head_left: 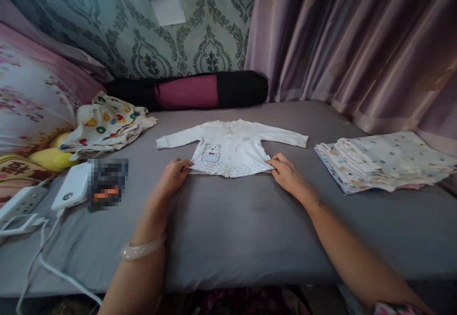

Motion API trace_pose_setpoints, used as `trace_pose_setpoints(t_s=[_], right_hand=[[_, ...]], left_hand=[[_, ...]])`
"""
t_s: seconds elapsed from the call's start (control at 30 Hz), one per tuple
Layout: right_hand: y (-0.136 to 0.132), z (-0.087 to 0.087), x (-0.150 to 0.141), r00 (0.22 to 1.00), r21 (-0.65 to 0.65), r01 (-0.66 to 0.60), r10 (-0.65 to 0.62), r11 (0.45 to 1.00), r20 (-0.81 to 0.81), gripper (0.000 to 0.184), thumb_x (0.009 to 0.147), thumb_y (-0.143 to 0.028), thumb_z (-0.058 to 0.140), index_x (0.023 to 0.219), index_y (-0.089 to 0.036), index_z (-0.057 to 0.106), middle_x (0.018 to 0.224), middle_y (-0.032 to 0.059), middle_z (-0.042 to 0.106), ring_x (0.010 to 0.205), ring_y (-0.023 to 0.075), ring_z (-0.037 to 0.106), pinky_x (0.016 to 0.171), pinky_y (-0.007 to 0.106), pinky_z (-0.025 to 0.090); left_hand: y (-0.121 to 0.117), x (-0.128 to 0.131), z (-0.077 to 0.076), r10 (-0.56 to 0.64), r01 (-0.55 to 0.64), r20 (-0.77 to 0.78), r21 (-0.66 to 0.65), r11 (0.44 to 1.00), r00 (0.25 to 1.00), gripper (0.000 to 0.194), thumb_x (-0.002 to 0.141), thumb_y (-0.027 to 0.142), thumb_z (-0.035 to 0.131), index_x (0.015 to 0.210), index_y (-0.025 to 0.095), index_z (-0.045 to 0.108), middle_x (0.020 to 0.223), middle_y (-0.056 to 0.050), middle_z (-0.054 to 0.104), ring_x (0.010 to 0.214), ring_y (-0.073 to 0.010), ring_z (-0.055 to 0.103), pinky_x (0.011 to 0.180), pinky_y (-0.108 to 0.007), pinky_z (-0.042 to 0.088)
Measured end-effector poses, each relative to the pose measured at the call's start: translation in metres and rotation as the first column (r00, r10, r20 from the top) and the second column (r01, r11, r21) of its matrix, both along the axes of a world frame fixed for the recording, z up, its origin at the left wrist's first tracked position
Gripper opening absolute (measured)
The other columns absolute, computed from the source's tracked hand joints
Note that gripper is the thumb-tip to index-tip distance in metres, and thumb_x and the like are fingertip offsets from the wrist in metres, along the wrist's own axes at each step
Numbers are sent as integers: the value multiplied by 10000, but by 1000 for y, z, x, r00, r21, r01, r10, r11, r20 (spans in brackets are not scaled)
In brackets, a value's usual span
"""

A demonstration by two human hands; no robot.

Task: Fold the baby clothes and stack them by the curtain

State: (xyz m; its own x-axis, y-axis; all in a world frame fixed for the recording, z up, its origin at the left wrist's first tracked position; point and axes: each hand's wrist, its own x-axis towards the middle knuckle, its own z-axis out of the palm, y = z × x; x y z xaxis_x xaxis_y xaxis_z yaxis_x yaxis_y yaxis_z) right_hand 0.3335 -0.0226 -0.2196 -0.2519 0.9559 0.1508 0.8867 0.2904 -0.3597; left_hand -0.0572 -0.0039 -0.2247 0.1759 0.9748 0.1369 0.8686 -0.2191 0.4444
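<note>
A small white long-sleeved baby shirt (233,146) lies spread flat on the grey sheet, both sleeves stretched out to the sides. On its front are a printed bear and a band of lettering along the hem. My left hand (174,174) pinches the hem's left corner between thumb and fingers. At the opposite corner, my right hand (285,174) grips the hem the same way. A pale bangle (143,249) circles my left wrist.
Folded cloths (389,162) are stacked at right. At left are a crumpled patterned garment (107,124), a white power bank (73,186), a power strip (23,205) and cables (67,274). A black and maroon bolster (189,91) lies along the wall.
</note>
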Motion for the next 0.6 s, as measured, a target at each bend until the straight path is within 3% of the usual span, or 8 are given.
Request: trace_pose_setpoints(t_s=[0.2,0.3,0.37,0.47,0.53,0.6], right_hand=[[-7,15,12,996,-76,-86,87,993,8,356,886,-105,435,1126,-219,673,1136,77,586,1029,189,588,937,306,440],[-19,31,13,992,-156,-43,61,987,113,313,866,-142,515,1126,-230,666,1204,95,572,1071,233,585,950,356,443],[-24,41,5,985,-143,7,18,990,173,291,847,-149,553,1104,-225,668,1229,119,568,1094,274,575,955,401,441],[-20,48,-22,989,-2,-77,77,997,126,314,875,-131,508,1142,-223,642,1246,130,569,1163,289,533,998,428,410],[-12,45,-45,972,72,-234,233,970,21,359,898,-142,489,1233,-222,588,1286,114,553,1219,263,495,1036,413,389],[-3,37,-64,927,49,-371,373,927,-44,391,908,-203,530,1299,-213,537,1310,108,542,1232,246,485,1045,403,387]], left_hand=[[0,-8,8,-64,65,10,-82,995,998,384,796,289,489,1090,204,721,968,-91,644,819,-207,611,817,-334,480],[0,-11,18,-129,125,-25,-108,986,991,332,761,288,566,1036,213,736,1006,-101,642,887,-233,615,858,-359,472],[1,-4,28,-118,115,-72,-49,992,990,256,770,330,607,952,207,738,1038,-117,636,980,-266,594,923,-399,443],[4,28,41,-174,180,-68,92,979,982,284,873,404,536,931,184,706,1025,-124,639,1037,-260,570,973,-404,412],[6,59,44,-299,299,-23,123,946,954,343,937,415,450,978,169,685,1011,-116,647,1014,-232,579,958,-374,423],[6,88,40,-378,379,-35,130,916,925,354,922,452,488,1003,160,671,1020,-118,641,1011,-235,577,935,-369,433]])
